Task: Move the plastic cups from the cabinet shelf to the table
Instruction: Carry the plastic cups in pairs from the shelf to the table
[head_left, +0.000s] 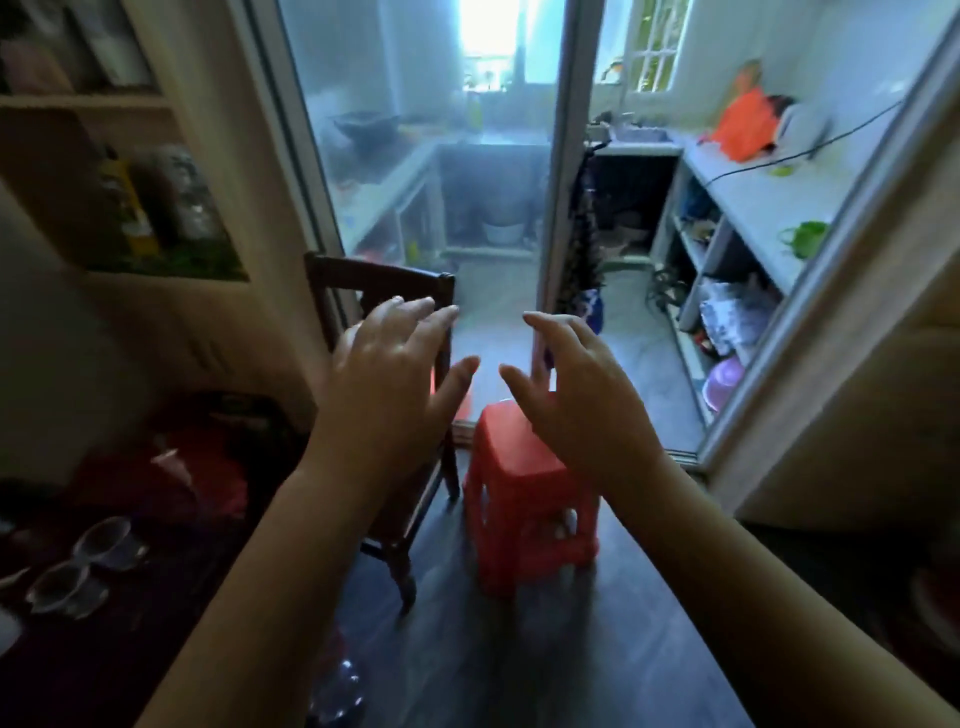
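Observation:
My left hand (395, 364) and my right hand (576, 384) are stretched out in front of me at mid-frame, palms down, fingers spread, with nothing in either. Two clear plastic cups (88, 564) lie on the dark table (156, 597) at the lower left, well below and left of my left hand. The cabinet shelf (104, 101) is at the upper left, holding blurred bottles and jars; I cannot make out cups on it.
A dark wooden chair (384, 283) stands under my left hand. A red plastic stool (524, 499) sits on the floor below my right hand. Ahead is a glass sliding door (415, 156) into a kitchen with counters and shelves on the right.

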